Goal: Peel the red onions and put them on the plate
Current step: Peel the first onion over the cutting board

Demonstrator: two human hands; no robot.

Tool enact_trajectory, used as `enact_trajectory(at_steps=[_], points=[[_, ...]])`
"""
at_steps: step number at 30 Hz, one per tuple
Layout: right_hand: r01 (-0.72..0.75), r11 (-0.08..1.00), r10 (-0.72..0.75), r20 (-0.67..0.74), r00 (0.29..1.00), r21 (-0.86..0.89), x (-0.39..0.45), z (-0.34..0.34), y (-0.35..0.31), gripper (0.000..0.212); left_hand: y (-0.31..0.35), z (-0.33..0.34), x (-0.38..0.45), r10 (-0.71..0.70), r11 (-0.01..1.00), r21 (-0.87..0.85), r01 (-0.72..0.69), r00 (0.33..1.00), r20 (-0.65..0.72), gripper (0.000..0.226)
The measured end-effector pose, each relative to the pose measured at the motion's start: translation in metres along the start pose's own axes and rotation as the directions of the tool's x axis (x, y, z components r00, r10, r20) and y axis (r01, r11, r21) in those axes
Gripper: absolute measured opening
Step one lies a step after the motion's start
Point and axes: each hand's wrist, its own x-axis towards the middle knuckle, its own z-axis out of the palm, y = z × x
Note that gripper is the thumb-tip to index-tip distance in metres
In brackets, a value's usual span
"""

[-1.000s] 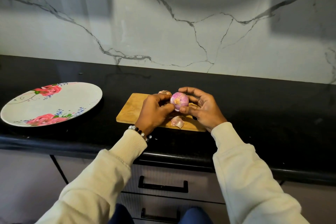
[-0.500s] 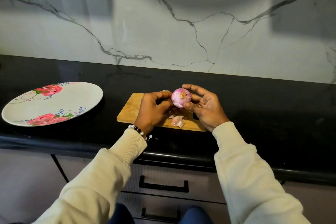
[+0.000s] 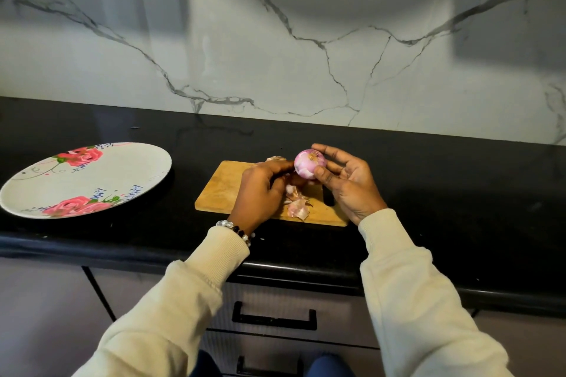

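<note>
Head view gives me the red onion (image 3: 309, 163), pink and glossy with white patches and a tan root end facing up, held above the wooden cutting board (image 3: 225, 190). My right hand (image 3: 346, 184) cradles it, fingers curved over the top, thumb pressing its near side. My left hand (image 3: 260, 193) is curled, fingertips pinching at the onion's left edge. Loose peel (image 3: 297, 208) lies on the board; the floral plate (image 3: 134, 171) sits well left.

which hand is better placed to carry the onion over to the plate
Left, probably. The plate lies on the left hand's side of the cutting board. The right hand grips the onion, so it would need handing across.
</note>
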Motion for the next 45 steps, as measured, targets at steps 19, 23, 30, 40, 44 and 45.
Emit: enact_trajectory(at_steps=[19, 23, 30, 40, 44, 45], points=[[-0.069, 0.976, 0.095, 0.116, 0.989, -0.208, -0.0023, -0.0082, 0.0052, 0.035, 0.0020, -0.0024, -0.0028, 0.006, 0.995, -0.098, -0.012, 0.998, -0.060, 0.033], [-0.060, 0.965, 0.092, 0.116, 0.989, -0.255, -0.0036, -0.0067, 0.0025, 0.035, 0.0004, -0.0031, -0.0034, 0.063, 0.998, -0.020, -0.064, 0.997, -0.044, 0.032], [-0.047, 0.943, 0.090, 0.114, 0.989, -0.331, -0.0046, -0.0047, 0.0018, 0.039, 0.0014, -0.0050, -0.0030, 0.114, 0.992, 0.059, -0.115, 0.993, 0.017, 0.044], [-0.044, 0.930, 0.086, 0.101, 0.991, -0.365, -0.0040, -0.0021, 0.0027, 0.040, 0.0070, -0.0047, -0.0017, 0.174, 0.977, 0.126, -0.173, 0.985, 0.007, 0.050], [-0.048, 0.935, 0.089, 0.100, 0.991, -0.352, -0.0036, -0.0023, 0.0031, 0.041, 0.0080, -0.0046, -0.0019, 0.101, 0.994, 0.044, -0.100, 0.994, -0.035, 0.044], [-0.050, 0.935, 0.091, 0.101, 0.991, -0.350, -0.0033, -0.0023, 0.0035, 0.041, 0.0073, -0.0039, -0.0012, 0.079, 0.997, 0.027, -0.078, 0.996, -0.047, 0.039]])
